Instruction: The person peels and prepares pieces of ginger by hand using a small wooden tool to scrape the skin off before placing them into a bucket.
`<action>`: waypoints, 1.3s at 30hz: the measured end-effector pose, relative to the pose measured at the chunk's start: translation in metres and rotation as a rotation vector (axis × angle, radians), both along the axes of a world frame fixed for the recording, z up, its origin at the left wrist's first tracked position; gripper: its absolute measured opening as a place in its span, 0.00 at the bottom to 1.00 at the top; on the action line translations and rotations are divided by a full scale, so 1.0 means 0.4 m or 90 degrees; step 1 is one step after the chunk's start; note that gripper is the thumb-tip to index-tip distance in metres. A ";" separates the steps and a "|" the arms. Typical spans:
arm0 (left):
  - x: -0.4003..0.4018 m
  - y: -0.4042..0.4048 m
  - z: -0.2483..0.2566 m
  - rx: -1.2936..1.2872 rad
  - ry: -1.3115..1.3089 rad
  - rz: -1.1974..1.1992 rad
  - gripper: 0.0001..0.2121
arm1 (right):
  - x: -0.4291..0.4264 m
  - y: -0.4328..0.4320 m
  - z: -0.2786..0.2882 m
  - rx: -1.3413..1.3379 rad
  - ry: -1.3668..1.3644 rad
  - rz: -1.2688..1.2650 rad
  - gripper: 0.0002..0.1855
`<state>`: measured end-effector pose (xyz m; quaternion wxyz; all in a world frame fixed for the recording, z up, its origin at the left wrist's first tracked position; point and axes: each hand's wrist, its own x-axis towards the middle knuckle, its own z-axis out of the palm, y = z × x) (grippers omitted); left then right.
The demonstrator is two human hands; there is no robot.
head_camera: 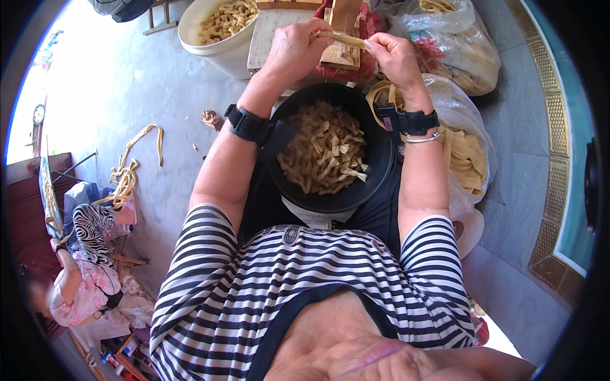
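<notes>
A tan, flat strip [350,39] is stretched between my two hands over a wooden block [341,58]. My left hand [305,47] grips its left end, where the strip looks bunched or twisted. At the other end, the thumb and fingers of my right hand [393,55] pinch it. Below my hands, a round black basin [329,207] sits at my lap, with many short knotted tan pieces [333,147] inside. An upright wooden piece [344,16] rises behind the block, on red cloth [369,52].
A white bucket [217,53] of similar pieces stands at the far left. Plastic bags [448,52] and a bag of tan strips [464,157] lie on the right. Loose strips [126,176] are on the floor at left, near a seated person [88,285] handling a strip.
</notes>
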<state>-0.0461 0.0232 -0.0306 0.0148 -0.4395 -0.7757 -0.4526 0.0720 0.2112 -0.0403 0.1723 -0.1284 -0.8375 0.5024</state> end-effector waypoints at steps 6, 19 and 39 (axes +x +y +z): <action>-0.033 0.032 -0.030 -0.024 0.016 0.060 0.12 | -0.043 0.006 -0.037 0.032 0.118 -0.066 0.10; 0.004 0.025 0.010 -0.150 0.016 0.146 0.14 | -0.058 -0.014 -0.068 0.261 0.025 -0.160 0.13; 0.129 -0.066 0.137 0.591 -0.813 -0.165 0.18 | 0.072 -0.218 0.110 -0.430 -0.005 0.288 0.13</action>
